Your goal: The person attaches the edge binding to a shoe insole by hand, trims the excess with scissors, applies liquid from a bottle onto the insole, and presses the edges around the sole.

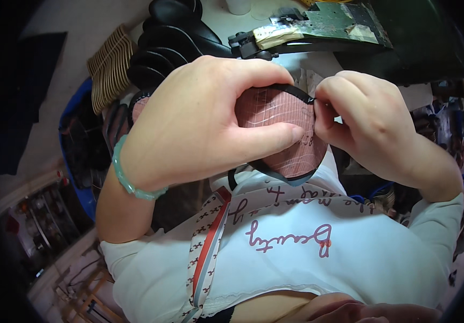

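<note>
Holding a pink piece (283,110) mid-scene, raised between both hands before a white shirt (296,253); clasping it from the left with the left hand (210,107), arched wide, with a finger along the far edge and the thumb laid over the pink face; pinching with the right hand (372,113), narrow, at the right end of the black edging (296,94), with a small gap farther back toward the palm; cannot tell of anything more inside that pinch; marked on the face with pale lines; wearing a green bracelet (129,175) on the left wrist and a patterned lanyard (208,242) down the shirt, near and left of centre; showing at left a second pink piece (138,107), mostly behind the left hand; beyond, a striped bundle (112,67) and a blue tub (81,188); at the far side, black pieces (178,32), a white cup (238,6) and, farther right, a green plate (339,24).
</note>
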{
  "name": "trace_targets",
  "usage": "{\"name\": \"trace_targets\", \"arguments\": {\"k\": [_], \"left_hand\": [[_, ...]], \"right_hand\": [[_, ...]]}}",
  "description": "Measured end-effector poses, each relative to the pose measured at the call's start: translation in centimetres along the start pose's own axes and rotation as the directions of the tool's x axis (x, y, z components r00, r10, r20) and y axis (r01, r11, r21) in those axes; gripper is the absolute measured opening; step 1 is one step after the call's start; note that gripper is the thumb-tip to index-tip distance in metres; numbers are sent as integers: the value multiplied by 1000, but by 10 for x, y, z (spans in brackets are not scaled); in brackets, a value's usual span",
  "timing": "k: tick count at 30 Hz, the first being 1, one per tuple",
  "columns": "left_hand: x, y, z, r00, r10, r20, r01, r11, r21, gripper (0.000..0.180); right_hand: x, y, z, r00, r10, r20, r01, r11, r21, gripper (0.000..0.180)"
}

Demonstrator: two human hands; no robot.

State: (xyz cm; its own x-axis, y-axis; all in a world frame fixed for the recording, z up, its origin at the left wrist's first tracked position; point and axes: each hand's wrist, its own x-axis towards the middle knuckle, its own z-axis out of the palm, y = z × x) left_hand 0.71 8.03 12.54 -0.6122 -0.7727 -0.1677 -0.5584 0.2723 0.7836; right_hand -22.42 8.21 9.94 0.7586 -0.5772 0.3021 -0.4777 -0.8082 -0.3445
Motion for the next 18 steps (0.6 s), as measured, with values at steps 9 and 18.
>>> {"name": "trace_targets", "arguments": {"k": [9, 18], "left_hand": [[-26, -1, 8, 999, -54, 2, 49, 904, -424, 40], [-29, -5, 15, 991, -103, 83, 132, 810, -571, 39]], "right_hand": [[-3, -8, -17, 754, 399, 522, -625, 189, 758, 12], [-5, -9, -22, 981, 65, 182, -122, 939, 322, 14]]}}
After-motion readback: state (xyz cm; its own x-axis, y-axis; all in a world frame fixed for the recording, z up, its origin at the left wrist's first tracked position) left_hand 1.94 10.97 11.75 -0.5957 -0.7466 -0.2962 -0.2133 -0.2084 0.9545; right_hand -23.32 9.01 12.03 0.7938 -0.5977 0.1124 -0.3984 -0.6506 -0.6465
